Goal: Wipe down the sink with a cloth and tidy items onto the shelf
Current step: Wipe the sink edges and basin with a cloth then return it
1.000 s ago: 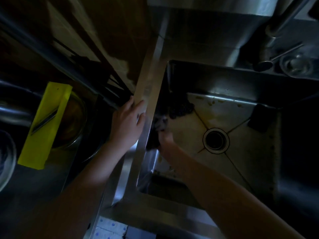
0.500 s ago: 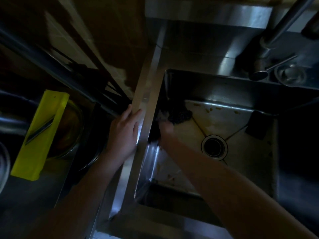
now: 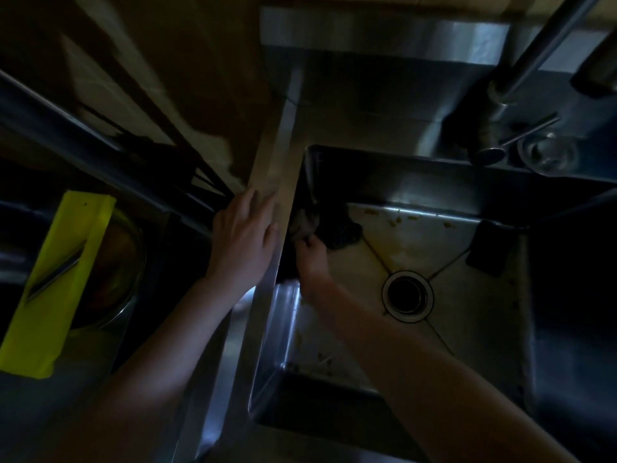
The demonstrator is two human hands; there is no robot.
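A steel sink (image 3: 484, 329) fills the right half of the dim head view, with brown stains along its floor and a round drain (image 3: 407, 297) in the middle. My right hand (image 3: 312, 257) is down inside the sink at its far left corner, shut on a dark cloth (image 3: 337, 228) that presses against the left wall and floor. My left hand (image 3: 245, 240) rests flat, fingers apart, on the sink's left rim (image 3: 267, 202). A dark rectangular sponge (image 3: 489, 247) lies against the sink's right side.
A tap (image 3: 534, 55) rises at the back right, with a small round strainer (image 3: 547, 153) beside it. Left of the sink a yellow slicer (image 3: 56, 282) lies across a metal bowl (image 3: 117, 279). Dark rack bars (image 3: 100, 135) run behind my left hand.
My right hand has pushed the cloth from the middle of the left wall toward the sink's far left corner. The left hand stayed on the rim.
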